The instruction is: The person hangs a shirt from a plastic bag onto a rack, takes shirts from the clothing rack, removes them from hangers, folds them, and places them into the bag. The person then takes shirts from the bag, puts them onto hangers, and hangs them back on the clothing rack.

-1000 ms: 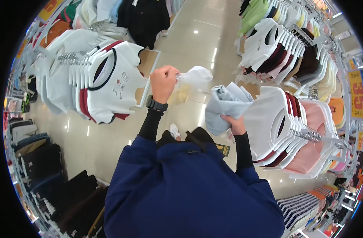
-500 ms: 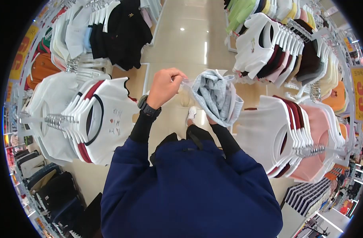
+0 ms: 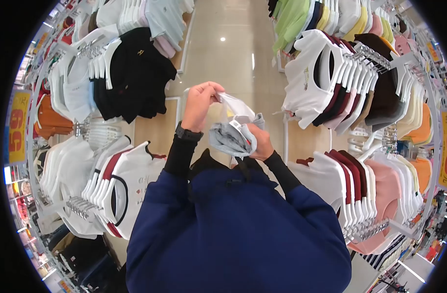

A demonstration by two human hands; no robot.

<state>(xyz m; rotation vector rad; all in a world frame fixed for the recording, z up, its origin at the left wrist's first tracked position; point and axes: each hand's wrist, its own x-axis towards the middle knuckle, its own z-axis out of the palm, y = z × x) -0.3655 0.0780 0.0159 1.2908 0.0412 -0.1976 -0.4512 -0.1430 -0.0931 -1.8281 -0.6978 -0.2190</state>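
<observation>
In the head view, the left hand (image 3: 200, 105) pinched the edge of a thin, cloudy bag (image 3: 239, 108), and the right hand (image 3: 262, 142) gripped a bunched grey garment (image 3: 224, 140) in front of the chest. The garment looked light, soft and likely to unroll, best held around its folded bulk; the bag seemed slippery and easily torn, best taken by its rim. Limp shirts (image 3: 311, 78) hung above the glossy floor (image 3: 223, 58).
</observation>
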